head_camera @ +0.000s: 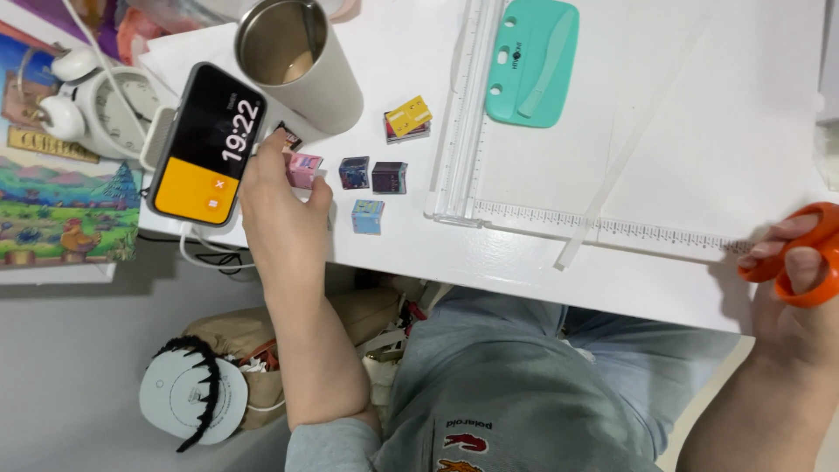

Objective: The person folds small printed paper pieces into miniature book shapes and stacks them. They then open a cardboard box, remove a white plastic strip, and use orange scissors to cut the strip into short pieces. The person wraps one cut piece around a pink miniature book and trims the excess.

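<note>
Several small paper cubes sit on the white desk (524,271); the left hand (280,210) pinches the pink cube (305,169) beside the phone (206,144) and metal tumbler (297,61). At the desk's edge, the right hand (791,306) grips orange scissors (808,258) near the paper trimmer (489,114).

Counted on the white table (524,262): five small paper cubes (368,216), one yellow-topped flat box (407,118), one metal cup (297,61), one phone (207,144), one paper trimmer (612,131), one white clock (105,105), one pair of orange scissors (808,258).
</note>
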